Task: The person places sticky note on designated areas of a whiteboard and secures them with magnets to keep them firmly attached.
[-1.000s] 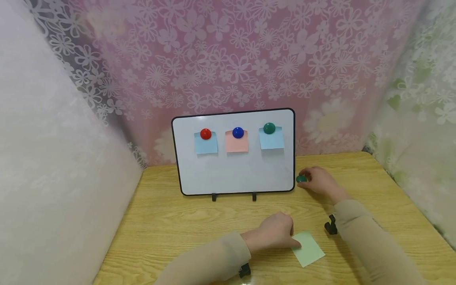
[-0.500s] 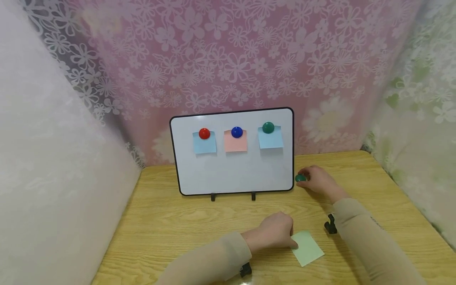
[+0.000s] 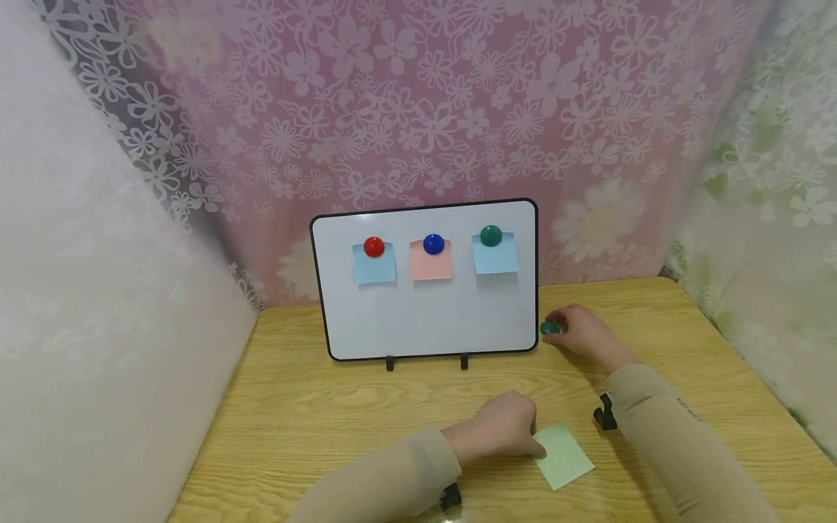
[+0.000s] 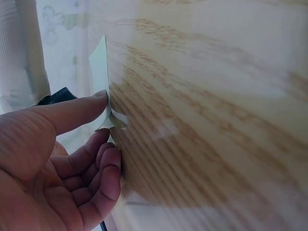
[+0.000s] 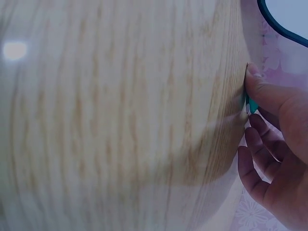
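Note:
My left hand (image 3: 503, 427) is at the left corner of a pale green sticky note (image 3: 565, 457) lying on the table. In the left wrist view the thumb lies on the note (image 4: 99, 67), with the index fingertip close below it at the corner, the other fingers curled. My right hand (image 3: 587, 335) grips a round green magnet (image 3: 549, 328) between thumb and fingers, at the table surface just right of the whiteboard (image 3: 428, 319). In the right wrist view only a sliver of the magnet (image 5: 252, 106) shows beside the thumb.
On the whiteboard, a red magnet (image 3: 374, 247) and another green magnet (image 3: 491, 235) each hold a blue note, and a blue magnet (image 3: 434, 244) holds a pink note (image 3: 431, 269). Black feet (image 3: 464, 362) support the board. A floral curtain (image 3: 418, 109) hangs behind the wooden table (image 3: 340, 421).
The head view has shifted slightly. Both hands stay almost still, the left at the green note's corner and the right on the green magnet.

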The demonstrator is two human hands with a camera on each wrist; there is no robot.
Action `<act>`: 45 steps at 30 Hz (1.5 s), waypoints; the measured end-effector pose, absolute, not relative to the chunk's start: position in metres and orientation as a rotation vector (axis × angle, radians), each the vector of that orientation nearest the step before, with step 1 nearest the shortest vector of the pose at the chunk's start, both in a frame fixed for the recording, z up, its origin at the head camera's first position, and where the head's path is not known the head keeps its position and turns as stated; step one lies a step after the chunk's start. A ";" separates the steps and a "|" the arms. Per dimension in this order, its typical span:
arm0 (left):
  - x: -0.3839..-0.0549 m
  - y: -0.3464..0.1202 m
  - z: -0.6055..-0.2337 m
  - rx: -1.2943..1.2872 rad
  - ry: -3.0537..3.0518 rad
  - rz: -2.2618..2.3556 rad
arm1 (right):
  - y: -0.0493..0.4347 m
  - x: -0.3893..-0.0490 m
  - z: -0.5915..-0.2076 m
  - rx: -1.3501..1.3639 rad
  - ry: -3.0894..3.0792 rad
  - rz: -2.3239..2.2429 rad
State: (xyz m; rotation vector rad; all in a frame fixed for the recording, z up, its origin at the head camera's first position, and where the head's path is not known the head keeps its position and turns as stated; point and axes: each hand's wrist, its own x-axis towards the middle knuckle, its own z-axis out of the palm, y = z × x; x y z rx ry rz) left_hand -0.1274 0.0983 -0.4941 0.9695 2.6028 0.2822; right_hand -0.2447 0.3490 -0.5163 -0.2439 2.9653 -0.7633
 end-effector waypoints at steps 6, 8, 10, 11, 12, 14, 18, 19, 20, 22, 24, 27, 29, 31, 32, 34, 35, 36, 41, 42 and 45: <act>-0.127 0.098 -0.494 0.980 2.603 0.277 | 0.349 -0.245 -0.518 -0.236 2.964 -0.763; -0.127 0.098 -0.494 0.985 2.605 0.276 | 0.349 -0.245 -0.517 -0.238 2.961 -0.765; -0.127 0.098 -0.494 0.987 2.606 0.276 | 0.349 -0.245 -0.517 -0.238 2.960 -0.765; -0.127 0.098 -0.494 0.987 2.606 0.277 | 0.349 -0.244 -0.516 -0.238 2.958 -0.767; -0.126 0.098 -0.494 0.989 2.606 0.278 | 0.349 -0.244 -0.516 -0.238 2.957 -0.767; -0.126 0.098 -0.494 0.986 2.603 0.283 | 0.348 -0.244 -0.516 -0.235 2.954 -0.767; -0.126 0.098 -0.493 0.987 2.599 0.289 | 0.347 -0.245 -0.517 -0.231 2.960 -0.755; -0.126 0.097 -0.494 0.989 2.598 0.293 | 0.347 -0.245 -0.517 -0.230 2.961 -0.753; -0.126 0.097 -0.494 0.992 2.599 0.293 | 0.347 -0.245 -0.517 -0.230 2.963 -0.752; -0.126 0.097 -0.494 1.002 2.595 0.302 | 0.346 -0.245 -0.517 -0.231 2.963 -0.752; -0.127 0.096 -0.494 1.013 2.591 0.311 | 0.346 -0.244 -0.516 -0.232 2.960 -0.755; -0.128 0.095 -0.495 1.023 2.582 0.331 | 0.345 -0.243 -0.513 -0.232 2.960 -0.753; -0.128 0.094 -0.495 1.023 2.579 0.342 | 0.344 -0.242 -0.511 -0.232 2.962 -0.750; -0.128 0.094 -0.495 1.017 2.580 0.346 | 0.343 -0.241 -0.510 -0.232 2.964 -0.747; -0.129 0.093 -0.495 1.014 2.583 0.345 | 0.343 -0.241 -0.510 -0.232 2.964 -0.747; -0.129 0.093 -0.495 1.001 2.583 0.351 | 0.343 -0.241 -0.510 -0.233 2.962 -0.750; -0.129 0.092 -0.495 0.997 2.584 0.354 | 0.342 -0.241 -0.509 -0.235 2.960 -0.751; -0.129 0.092 -0.495 0.993 2.585 0.359 | 0.343 -0.241 -0.509 -0.235 2.960 -0.752; -0.130 0.090 -0.496 0.990 2.578 0.398 | 0.343 -0.241 -0.510 -0.228 2.959 -0.766; -0.130 0.089 -0.497 0.993 2.574 0.410 | 0.343 -0.240 -0.510 -0.230 2.962 -0.766; -0.131 0.087 -0.498 1.010 2.555 0.461 | 0.345 -0.239 -0.512 -0.227 2.976 -0.763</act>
